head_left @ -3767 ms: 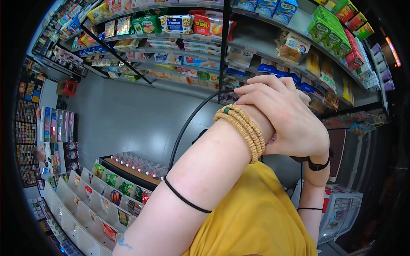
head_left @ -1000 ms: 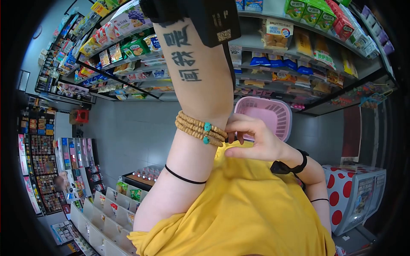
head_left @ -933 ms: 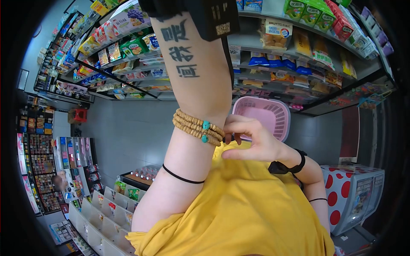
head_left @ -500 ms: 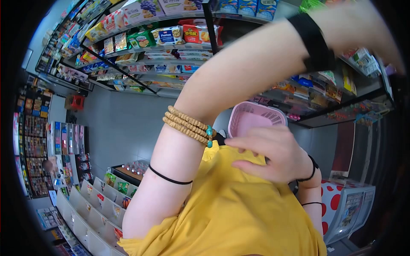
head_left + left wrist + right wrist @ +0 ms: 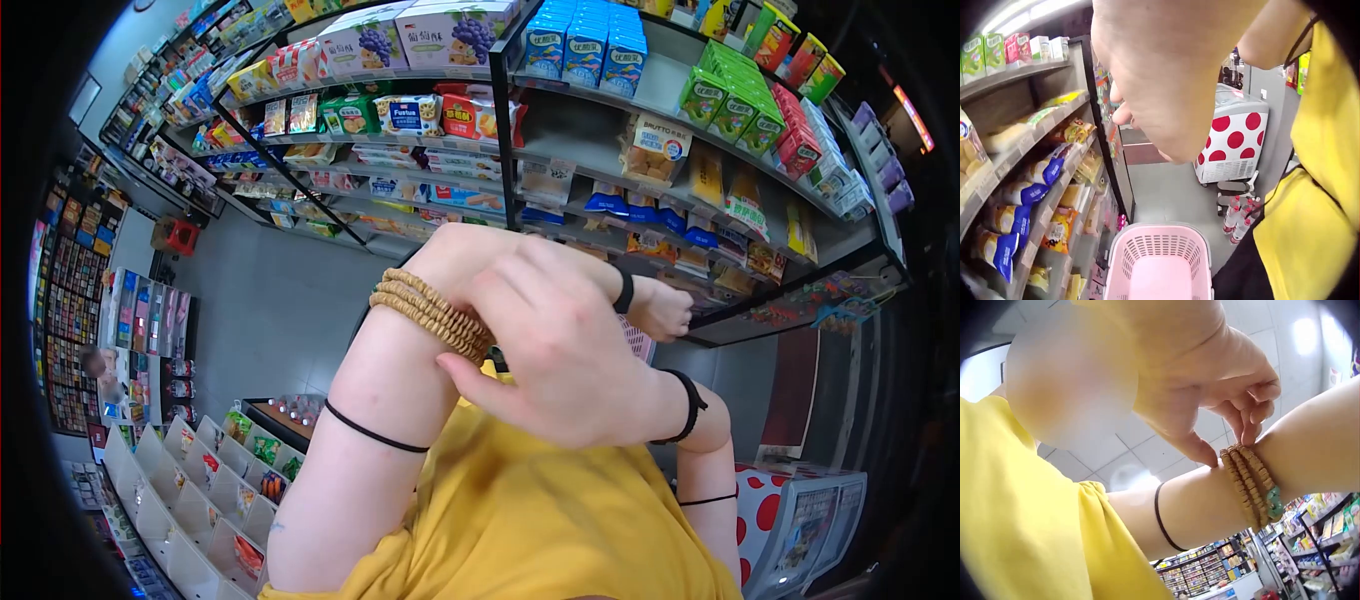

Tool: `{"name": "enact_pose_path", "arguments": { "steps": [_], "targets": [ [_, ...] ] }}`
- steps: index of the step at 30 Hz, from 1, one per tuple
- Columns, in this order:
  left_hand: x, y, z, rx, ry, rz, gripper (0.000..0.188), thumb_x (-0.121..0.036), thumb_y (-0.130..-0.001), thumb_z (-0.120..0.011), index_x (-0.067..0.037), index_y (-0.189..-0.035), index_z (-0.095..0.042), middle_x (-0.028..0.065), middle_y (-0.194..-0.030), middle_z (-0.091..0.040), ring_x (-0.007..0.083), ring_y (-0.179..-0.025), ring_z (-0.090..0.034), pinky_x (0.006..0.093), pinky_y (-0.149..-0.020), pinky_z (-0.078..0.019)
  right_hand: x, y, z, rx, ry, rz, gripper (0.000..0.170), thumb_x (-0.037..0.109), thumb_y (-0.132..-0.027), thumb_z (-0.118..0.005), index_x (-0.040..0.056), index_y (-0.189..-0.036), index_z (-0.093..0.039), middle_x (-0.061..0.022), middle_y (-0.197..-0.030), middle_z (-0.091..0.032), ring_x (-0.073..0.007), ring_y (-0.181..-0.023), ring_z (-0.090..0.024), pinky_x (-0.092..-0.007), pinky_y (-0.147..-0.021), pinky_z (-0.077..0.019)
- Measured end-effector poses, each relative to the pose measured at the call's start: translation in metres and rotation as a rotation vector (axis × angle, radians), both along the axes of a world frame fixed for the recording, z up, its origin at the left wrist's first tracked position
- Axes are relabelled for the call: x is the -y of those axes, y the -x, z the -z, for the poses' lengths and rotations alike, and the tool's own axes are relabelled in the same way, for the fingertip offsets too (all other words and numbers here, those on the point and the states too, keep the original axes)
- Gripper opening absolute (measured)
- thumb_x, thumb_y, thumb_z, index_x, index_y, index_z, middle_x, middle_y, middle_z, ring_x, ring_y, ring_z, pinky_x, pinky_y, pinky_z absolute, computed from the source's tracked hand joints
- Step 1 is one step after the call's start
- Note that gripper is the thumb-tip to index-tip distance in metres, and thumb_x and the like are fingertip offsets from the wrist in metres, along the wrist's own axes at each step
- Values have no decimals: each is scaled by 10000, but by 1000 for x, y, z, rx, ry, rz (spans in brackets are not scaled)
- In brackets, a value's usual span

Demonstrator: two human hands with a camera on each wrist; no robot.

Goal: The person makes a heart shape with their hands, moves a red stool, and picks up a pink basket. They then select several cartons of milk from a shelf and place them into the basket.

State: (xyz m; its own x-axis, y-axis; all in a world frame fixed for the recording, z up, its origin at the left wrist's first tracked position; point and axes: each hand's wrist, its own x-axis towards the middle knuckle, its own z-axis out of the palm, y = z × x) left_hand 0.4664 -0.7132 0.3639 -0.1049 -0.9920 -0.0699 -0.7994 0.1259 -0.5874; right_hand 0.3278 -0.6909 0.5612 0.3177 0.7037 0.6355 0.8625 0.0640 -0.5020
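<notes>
Strands of tan wooden beads, a beaded bracelet, circle the left forearm just below the elbow. My right hand lies over that forearm in the head view. The right wrist view shows the right hand with thumb and fingertips on either side of the bracelet, pinching it; turquoise beads hang at its lower side. My left hand is beyond the right one, fingers loosely curled, holding nothing. From the left wrist the left hand hangs above a pink shopping basket.
Store shelves with packaged snacks and drink cartons run across the front. Tiered snack bins stand at lower left. At right is a red-dotted freezer, with bottles on the floor nearby.
The left forearm, raised a second ago, has swung out to the right and come down bent. My right hand has moved left and up from the yellow shirt onto the beaded bracelet.
</notes>
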Motion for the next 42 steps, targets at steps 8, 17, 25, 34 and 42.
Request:
{"name": "enact_pose_path", "arguments": {
  "steps": [8,17,25,34,42],
  "targets": [
    [-10,-7,11,21,-26,-119,187,-259,-921,-580,-154,-989,-720,-12,-1002,-646,182,-958,-633,383,-768,-470,-1,14,-4,-156,76,-116,270,124,-733,-753,15,-927,-601,-132,-850,-556,-323,-815,-548,-405,-758,-469],
    [8,3,20,-28,58,-89,178,-246,-893,-584,-143,-923,-726,-3,-940,-624,191,-894,-617,389,-757,-452,-20,6,-16,63,177,-158,383,320,-833,-678,-25,-999,-674,-159,-992,-524,-311,-961,-473,-415,-863,-431],
    [-23,48,60,-603,266,-287,167,-238,-825,-638,-110,-928,-668,61,-953,-625,232,-950,-597,380,-832,-458,80,4,-39,-535,-615,-759,165,214,-972,-549,68,-906,-588,-138,-1014,-685,-332,-990,-634,-402,-814,-455],
    [-237,112,302,-1012,31,-1423,291,-254,-862,-636,-43,-1058,-671,209,-1119,-696,372,-1091,-656,468,-900,-544,80,8,-27,-499,-942,-1178,322,343,-982,-566,65,-820,-549,-191,-925,-610,-320,-780,-585,-403,-674,-422],
    [-399,331,409,-1291,-21,-2124,501,-434,-837,-687,-18,-1115,-704,243,-1155,-693,404,-1107,-655,494,-952,-535,101,-1,-20,-631,-721,-1029,155,217,-1006,-520,97,-916,-481,-104,-959,-614,-310,-935,-607,-403,-799,-424]
  ]
}}
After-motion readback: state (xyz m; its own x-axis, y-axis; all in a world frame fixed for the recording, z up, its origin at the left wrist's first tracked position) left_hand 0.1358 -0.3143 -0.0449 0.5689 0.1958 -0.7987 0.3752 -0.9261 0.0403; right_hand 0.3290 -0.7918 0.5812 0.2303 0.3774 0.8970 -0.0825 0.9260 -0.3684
